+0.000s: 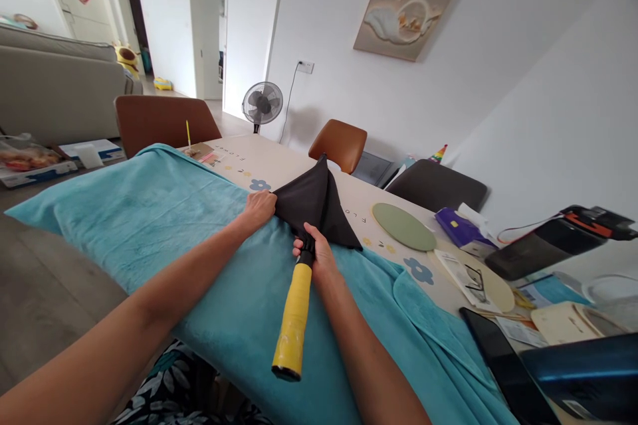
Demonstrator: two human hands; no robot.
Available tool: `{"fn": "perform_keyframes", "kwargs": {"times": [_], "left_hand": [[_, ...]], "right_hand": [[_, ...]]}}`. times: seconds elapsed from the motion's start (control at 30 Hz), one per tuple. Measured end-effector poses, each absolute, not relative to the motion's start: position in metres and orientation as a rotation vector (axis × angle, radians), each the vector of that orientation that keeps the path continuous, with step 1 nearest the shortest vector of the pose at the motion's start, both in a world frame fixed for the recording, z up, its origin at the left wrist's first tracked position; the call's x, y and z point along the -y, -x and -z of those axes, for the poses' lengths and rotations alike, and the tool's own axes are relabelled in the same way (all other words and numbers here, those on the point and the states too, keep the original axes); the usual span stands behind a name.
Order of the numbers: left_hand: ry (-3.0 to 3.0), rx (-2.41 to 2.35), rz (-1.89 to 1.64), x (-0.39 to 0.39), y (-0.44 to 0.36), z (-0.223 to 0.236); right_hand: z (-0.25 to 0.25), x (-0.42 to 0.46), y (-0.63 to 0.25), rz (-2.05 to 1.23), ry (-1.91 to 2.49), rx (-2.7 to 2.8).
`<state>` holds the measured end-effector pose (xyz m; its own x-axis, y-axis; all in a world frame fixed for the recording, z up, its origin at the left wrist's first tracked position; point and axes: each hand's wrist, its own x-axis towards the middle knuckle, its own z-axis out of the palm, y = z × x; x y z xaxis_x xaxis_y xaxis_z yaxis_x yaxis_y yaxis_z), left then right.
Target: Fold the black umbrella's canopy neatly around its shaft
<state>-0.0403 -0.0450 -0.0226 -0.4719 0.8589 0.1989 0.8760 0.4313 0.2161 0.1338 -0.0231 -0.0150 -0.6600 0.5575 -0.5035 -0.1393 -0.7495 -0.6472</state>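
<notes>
A black umbrella [312, 202] with its canopy partly folded points away from me over the table. Its handle, wrapped in yellow tape [294, 312], slants down toward my body. My right hand [319, 254] is closed round the black part just above the yellow grip. On the canopy's left side, my left hand [260, 208] is closed on the edge of the dark fabric, pulling it out flat to the left. A turquoise blanket [209, 279] lies under both arms and spreads across the near side of the table. The inside of the canopy is hidden.
Right of the umbrella are a green oval mat [403, 226], a purple tissue pack [463, 229], glasses [476, 284], a black tablet [503, 365], a dark bottle [543, 242] and a blue bottle [588, 375]. Chairs [339, 145] and a fan [262, 103] stand beyond the table.
</notes>
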Motion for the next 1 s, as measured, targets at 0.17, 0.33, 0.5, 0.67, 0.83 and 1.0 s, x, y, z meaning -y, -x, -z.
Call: {"fn": "perform_keyframes", "kwargs": {"times": [0.17, 0.33, 0.5, 0.67, 0.83, 1.0], "left_hand": [[1.556, 2.569, 0.513, 0.045, 0.043, 0.024], [1.556, 2.541, 0.525, 0.045, 0.041, 0.025], [1.5, 2.506, 0.582, 0.047, 0.041, 0.021], [1.483, 2.509, 0.611, 0.048, 0.042, 0.016], [1.554, 2.629, 0.435, 0.048, 0.044, 0.018], [1.544, 2.51, 0.41, 0.053, 0.035, 0.012]], "right_hand": [[0.013, 0.02, -0.137, -2.451, 1.007, 0.775], [0.016, 0.015, -0.138, -2.5, 0.995, 0.71], [0.016, 0.016, -0.136, -2.444, 0.921, 0.607], [0.007, 0.014, -0.139, -2.446, 0.934, 0.685], [0.006, 0.006, -0.144, -2.127, 1.253, 1.138], [0.016, 0.005, -0.141, -1.915, 1.396, 1.27]]}}
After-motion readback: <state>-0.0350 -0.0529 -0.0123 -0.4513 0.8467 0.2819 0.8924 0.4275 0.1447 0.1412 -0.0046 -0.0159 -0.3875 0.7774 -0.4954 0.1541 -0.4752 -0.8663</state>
